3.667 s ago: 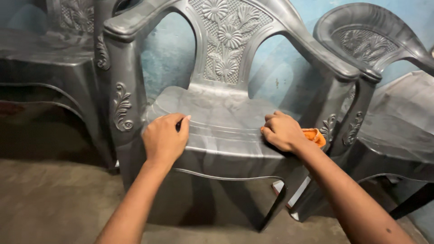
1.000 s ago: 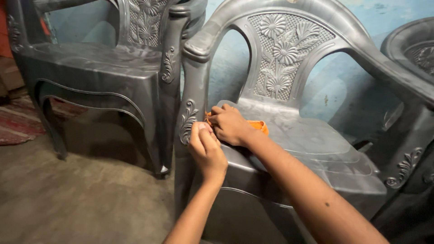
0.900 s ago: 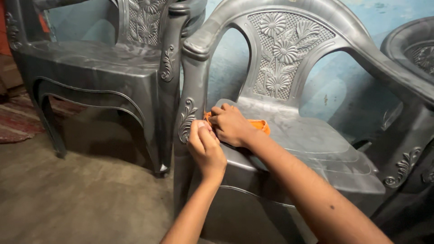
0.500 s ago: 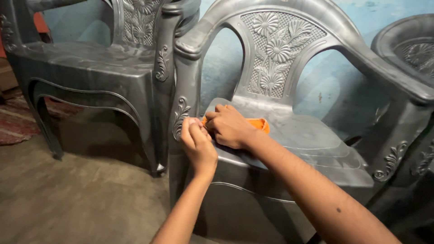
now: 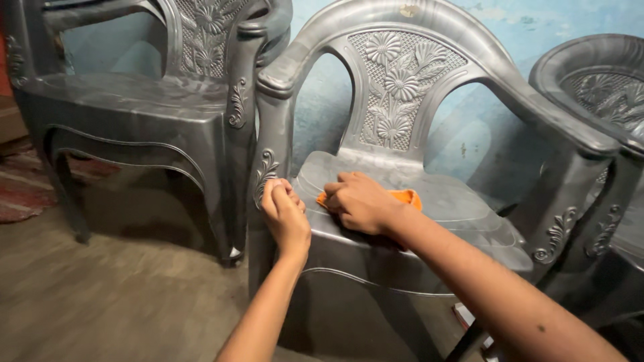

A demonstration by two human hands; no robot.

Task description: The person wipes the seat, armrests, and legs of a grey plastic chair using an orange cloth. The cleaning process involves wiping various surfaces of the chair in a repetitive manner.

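A grey plastic armchair (image 5: 463, 208) with a flower-carved back stands in the middle of the head view. My right hand (image 5: 359, 201) lies on the left part of its seat, pressing down an orange cloth (image 5: 406, 196) that shows at both sides of the hand. My left hand (image 5: 285, 214) grips the seat's front left corner, just beside the leaf ornament on the front left leg. The two hands are almost touching.
A second grey chair (image 5: 134, 100) stands close on the left, its armrest nearly against the middle chair. A third one (image 5: 604, 87) is at the right edge. Behind is a blue wall (image 5: 322, 100). A brown floor (image 5: 100, 295) lies below, with a reddish rug (image 5: 27, 194) at far left.
Over the last seconds my hands and the cloth shifted from the seat's front and right side to its left front corner. In the last second they barely moved; the view drifted slightly.
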